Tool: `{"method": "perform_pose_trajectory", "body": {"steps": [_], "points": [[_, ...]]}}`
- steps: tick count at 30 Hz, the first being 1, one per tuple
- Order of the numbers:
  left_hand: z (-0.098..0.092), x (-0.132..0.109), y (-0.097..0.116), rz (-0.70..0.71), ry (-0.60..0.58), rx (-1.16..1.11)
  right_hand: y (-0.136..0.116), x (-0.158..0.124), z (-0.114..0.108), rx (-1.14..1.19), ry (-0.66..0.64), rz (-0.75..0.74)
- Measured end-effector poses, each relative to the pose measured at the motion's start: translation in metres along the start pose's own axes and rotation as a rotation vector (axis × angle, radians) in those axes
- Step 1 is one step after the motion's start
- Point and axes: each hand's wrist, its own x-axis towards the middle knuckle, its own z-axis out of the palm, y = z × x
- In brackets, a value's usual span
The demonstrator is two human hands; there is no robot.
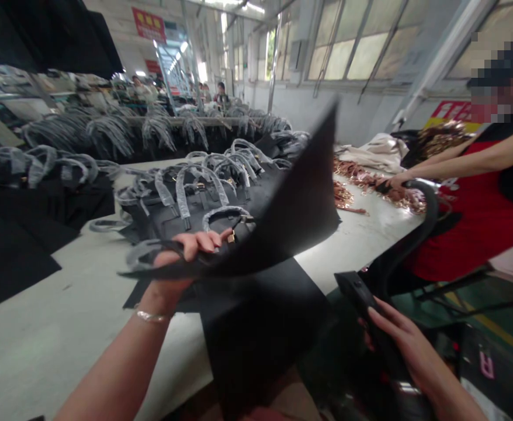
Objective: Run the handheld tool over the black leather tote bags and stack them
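My left hand [177, 257] is closed on a black bag panel [283, 210], raised over the table and bent upward toward the right. A plastic-wrapped handle [145, 252] shows beside my fingers, probably part of the same piece. Another black panel [260, 327] hangs over the table's front edge below it. In my right hand [397, 327], fingers wrapped round, is a black nozzle-like tool [357, 292] with a flat, wide end. Its exact kind is unclear. The nozzle stands apart from the panel, to its right. My right fingers are partly hidden behind the tool.
Black bag pieces with plastic-wrapped handles [199, 187] lie across the pale table [33, 345]. More stand in a pile [37, 181] at left. A black hose [427, 216] curves up at right. Beyond it, a person in a red apron [479, 222] handles brown strips [370, 181].
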Motion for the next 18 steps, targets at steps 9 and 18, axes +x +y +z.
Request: {"method": "perform_pose_trajectory", "body": {"steps": [9,18], "points": [[-0.072,-0.075,-0.065,-0.672,0.292,0.22,-0.01,0.001,0.025,-0.139,-0.122,0.017],[-0.052,-0.103,-0.022,0.218,1.329,0.58,-0.007,0.014,0.101,-0.347,-0.517,0.062]]}}
